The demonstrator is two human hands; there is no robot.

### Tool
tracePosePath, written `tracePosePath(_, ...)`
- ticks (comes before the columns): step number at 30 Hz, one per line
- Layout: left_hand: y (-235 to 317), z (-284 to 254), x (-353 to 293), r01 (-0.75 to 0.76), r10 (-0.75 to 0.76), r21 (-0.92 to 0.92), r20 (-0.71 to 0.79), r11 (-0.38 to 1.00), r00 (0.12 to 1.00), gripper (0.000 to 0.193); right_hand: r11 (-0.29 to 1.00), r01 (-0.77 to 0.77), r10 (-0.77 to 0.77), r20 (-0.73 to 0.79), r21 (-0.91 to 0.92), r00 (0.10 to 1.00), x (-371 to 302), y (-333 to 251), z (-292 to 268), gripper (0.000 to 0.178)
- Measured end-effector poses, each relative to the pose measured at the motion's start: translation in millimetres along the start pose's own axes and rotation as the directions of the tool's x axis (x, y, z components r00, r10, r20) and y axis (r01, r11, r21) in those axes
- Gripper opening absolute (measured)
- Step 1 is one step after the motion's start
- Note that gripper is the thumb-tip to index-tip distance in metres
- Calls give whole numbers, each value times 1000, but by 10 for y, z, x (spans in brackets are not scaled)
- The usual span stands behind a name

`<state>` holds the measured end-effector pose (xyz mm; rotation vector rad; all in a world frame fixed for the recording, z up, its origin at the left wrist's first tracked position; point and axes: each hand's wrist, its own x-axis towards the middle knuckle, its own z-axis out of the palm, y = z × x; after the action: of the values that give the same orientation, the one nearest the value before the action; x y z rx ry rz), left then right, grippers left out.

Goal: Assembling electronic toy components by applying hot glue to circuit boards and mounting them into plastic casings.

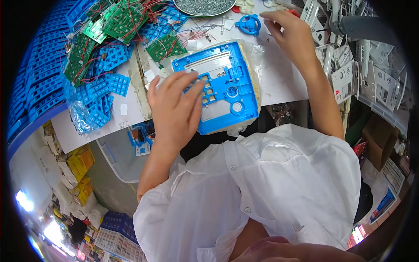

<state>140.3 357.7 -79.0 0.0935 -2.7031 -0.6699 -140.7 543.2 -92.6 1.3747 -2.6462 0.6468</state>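
Observation:
A blue plastic housing (244,87), with a grid of square openings and round seats, lies tilted at the table's front edge on a pad wrapped in clear plastic. My left hand (176,102) rests over its left side, fingers apart and slightly bent, partly covering the openings. Beyond the housing, my right hand (290,37) hovers above the white tabletop, its thumb and fingers apart with nothing visible between them. Just left of its fingertips sits a blue spoked ring (248,25). Small red and white parts (246,5) lie at the far edge nearby.
Green circuit boards (124,22) with red wires and blue keypad pieces (102,87) pile up at the left. A round tray of small screws (205,6) stands at the back. White bracket-like parts (345,81) crowd the right, under a grey tool (366,29).

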Motion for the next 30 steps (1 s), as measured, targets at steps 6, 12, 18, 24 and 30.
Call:
tracePosePath(6, 166, -28, -186, -55, 76, -98, 220, 994, 973, 39, 734, -199, 177, 100, 649, 979, -541, -370, -181, 23)
tracePosePath(12, 17, -168, -256, 15, -13, -18, 135, 1000, 991, 40, 710, -267, 198, 179, 651, 964, -752, -539, -340, 20)
tracePosePath(18, 60, -124, -120, -46, 51, -53, 90, 998, 995, 37, 765, -155, 32, 203, 625, 979, -749, -946, -205, 11)
tracePosePath(24, 151, 176, -113, -113, 127, -92, 165, 989, 978, 33, 935, 160, -152, -51, 315, 987, -816, -1060, 24, 14)
tracePosePath(30, 144, 215, -122, -123, 134, -67, 198, 990, 971, 37, 949, 14, -13, -5, 314, 1000, -900, -1090, 163, 12)
